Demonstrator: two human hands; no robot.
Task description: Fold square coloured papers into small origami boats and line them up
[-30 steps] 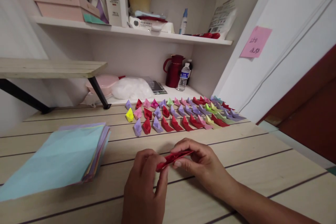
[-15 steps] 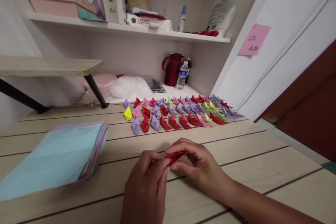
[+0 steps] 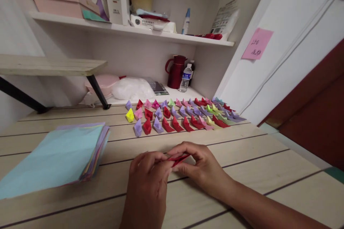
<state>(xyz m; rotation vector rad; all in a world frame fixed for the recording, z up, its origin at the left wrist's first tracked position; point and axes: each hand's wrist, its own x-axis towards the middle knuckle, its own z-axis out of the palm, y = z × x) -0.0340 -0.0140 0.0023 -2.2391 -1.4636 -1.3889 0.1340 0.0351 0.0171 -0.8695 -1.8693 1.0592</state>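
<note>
1. Soft, rather dim indoor light filled the frame, its source out of view.
2. The white wall [image 3: 292, 18] at upper right looked bright, while the red door [image 3: 317, 125] at the right edge sank into dark tones.
3. Soft-edged shadow fell on the tabletop [image 3: 258, 157] beneath the right hand [image 3: 200, 162], lower centre.
4. Wide-angle distortion stretched the paper stack [image 3: 59, 154] at lower left.
5. Writing on the pink note [image 3: 257, 43], upper right, looked blurred.
</note>
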